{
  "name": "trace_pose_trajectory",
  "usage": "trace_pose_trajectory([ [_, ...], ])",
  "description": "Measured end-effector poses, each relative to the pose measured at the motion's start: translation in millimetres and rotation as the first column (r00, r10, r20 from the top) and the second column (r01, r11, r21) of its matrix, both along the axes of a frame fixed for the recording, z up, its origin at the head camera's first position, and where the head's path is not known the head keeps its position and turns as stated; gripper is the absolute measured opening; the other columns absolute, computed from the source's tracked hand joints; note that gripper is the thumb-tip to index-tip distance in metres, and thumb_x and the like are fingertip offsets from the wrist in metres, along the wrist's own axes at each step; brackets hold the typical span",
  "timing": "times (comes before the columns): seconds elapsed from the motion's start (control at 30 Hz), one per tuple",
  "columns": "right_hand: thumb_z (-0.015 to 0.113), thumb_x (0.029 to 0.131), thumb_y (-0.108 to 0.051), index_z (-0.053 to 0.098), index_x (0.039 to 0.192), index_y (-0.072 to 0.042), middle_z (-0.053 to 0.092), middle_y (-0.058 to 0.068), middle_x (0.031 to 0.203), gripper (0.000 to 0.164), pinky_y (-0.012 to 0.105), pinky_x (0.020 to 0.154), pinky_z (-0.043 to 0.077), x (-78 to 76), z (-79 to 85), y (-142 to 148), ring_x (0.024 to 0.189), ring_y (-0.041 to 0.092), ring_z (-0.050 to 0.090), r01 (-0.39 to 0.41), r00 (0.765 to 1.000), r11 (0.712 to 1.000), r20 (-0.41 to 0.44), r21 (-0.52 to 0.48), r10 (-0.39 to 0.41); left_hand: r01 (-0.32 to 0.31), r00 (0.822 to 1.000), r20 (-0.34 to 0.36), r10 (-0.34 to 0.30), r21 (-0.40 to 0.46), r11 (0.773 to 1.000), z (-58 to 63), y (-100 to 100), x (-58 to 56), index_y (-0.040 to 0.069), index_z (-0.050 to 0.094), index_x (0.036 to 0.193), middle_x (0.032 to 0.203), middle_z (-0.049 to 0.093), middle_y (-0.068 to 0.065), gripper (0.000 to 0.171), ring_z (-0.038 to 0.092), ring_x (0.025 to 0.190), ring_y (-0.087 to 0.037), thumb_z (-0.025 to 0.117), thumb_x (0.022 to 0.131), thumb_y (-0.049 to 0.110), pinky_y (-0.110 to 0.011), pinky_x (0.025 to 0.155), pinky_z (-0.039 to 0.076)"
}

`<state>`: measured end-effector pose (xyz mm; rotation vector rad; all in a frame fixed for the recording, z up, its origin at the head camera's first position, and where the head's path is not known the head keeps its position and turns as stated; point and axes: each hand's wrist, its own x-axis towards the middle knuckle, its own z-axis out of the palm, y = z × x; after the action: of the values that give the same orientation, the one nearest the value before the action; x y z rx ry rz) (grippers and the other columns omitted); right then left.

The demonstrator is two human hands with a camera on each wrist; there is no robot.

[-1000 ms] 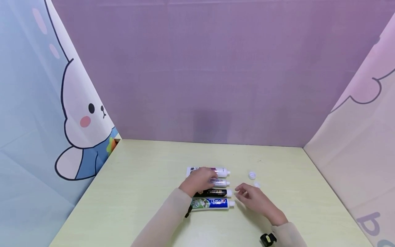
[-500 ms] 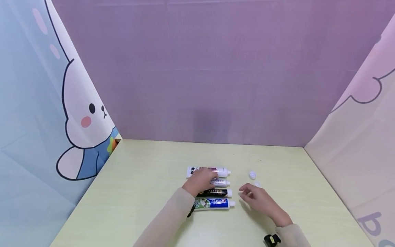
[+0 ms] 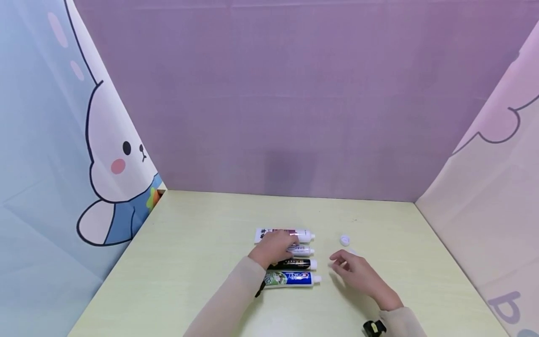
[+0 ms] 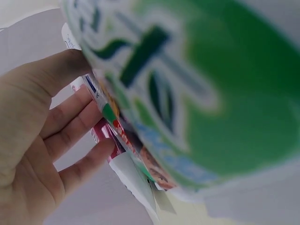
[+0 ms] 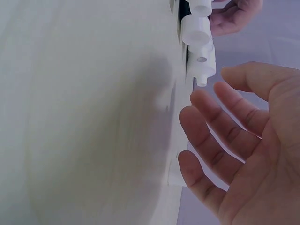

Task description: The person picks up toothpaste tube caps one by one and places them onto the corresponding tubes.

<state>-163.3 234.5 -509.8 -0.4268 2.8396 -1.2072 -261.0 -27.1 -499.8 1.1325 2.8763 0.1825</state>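
Observation:
Several toothpaste tubes lie side by side, nozzles to the right, in the head view. My left hand reaches over the row and holds the small silvery toothpaste tube between thumb and fingers. Behind it lies a white and maroon tube; in front are a black tube with a wide white cap and a blue and green tube. To the right of the nozzles, my right hand hovers with loosely bent fingers, holding nothing. The blue and green tube's printed side fills much of the left wrist view.
A loose white cap lies on the pale table right of the tubes. Another cap is partly hidden behind my right hand. A purple cloth stands at the table's back, with printed cloths at both sides.
My right hand has drifted a little to the right, away from the nozzles. My left hand shifted slightly right at first, then stayed. The tubes lie as before.

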Motion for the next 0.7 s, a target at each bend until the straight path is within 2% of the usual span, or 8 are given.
trace_pose_trajectory([
  [0.2, 0.064, 0.098, -0.012, 0.066, 0.115, -0.004, 0.068, 0.001, 0.097, 0.019, 0.027, 0.067, 0.052, -3.9, 0.8, 7.1, 0.079, 0.015, 0.061, 0.027, 0.999, 0.999, -0.027, 0.028, -0.026, 0.033, 0.999, -0.013, -0.033, 0.041, 0.999, -0.7, -1.8, -2.6, 0.023, 0.070, 0.119, 0.105, 0.068, 0.010, 0.030, 0.061, 0.090, -0.006, 0.077, 0.091, 0.030, -0.027, 0.083, 0.053],
  [0.43, 0.066, 0.097, -0.010, 0.067, 0.114, -0.005, 0.067, -0.004, 0.095, 0.018, 0.029, 0.071, 0.052, -7.2, 7.3, 13.7, 0.081, 0.012, 0.060, 0.076, 0.996, 0.995, -0.053, 0.062, -0.073, 0.092, 0.995, -0.050, -0.088, 0.086, 0.992, 0.2, -6.2, -3.5, 0.021, 0.067, 0.124, 0.112, 0.067, 0.007, 0.033, 0.060, 0.094, -0.005, 0.074, 0.093, 0.031, -0.026, 0.085, 0.053],
  [0.7, 0.066, 0.097, -0.010, 0.066, 0.115, -0.003, 0.068, -0.002, 0.096, 0.019, 0.029, 0.071, 0.053, -9.9, 11.4, 24.7, 0.082, 0.015, 0.061, 0.063, 0.994, 0.996, -0.090, 0.058, -0.058, 0.090, 0.995, -0.042, -0.087, 0.092, 0.992, 0.2, -7.8, -3.6, 0.021, 0.067, 0.126, 0.115, 0.066, 0.005, 0.033, 0.060, 0.098, -0.007, 0.072, 0.094, 0.029, -0.025, 0.088, 0.052],
])
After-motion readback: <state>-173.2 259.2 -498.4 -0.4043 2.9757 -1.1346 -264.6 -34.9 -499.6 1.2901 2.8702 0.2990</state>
